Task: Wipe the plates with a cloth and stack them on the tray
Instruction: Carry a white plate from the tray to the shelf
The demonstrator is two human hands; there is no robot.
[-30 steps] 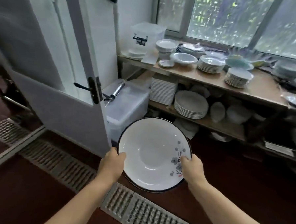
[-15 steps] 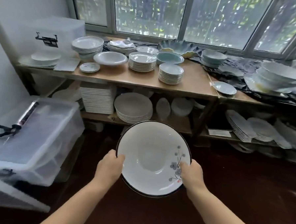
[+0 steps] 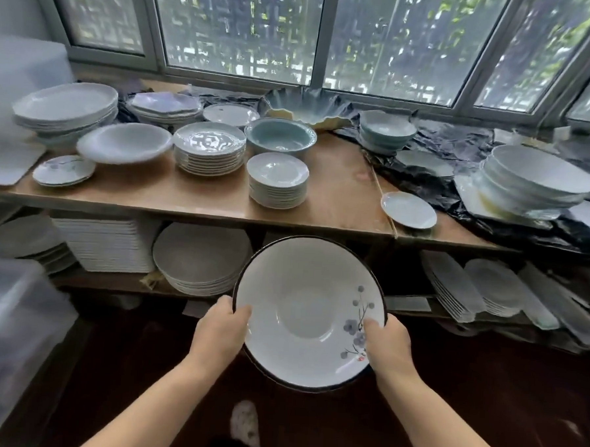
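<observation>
I hold a deep white plate with a black rim and a grey-blue flower print in front of me, below the shelf edge. My left hand grips its left rim with the thumb on the inside. My right hand grips the right rim, thumb over the flower print. The plate tilts toward me. No cloth or tray is in view.
A wooden shelf under the window carries several stacks of white and pale plates and bowls. A lower shelf holds more plate stacks. A clear plastic bin stands at left. Black plastic sheet covers the right side.
My view has swung right, away from the door, and closer to the shelves. Both hands keep the same grip on the plate, which stays in front of me.
</observation>
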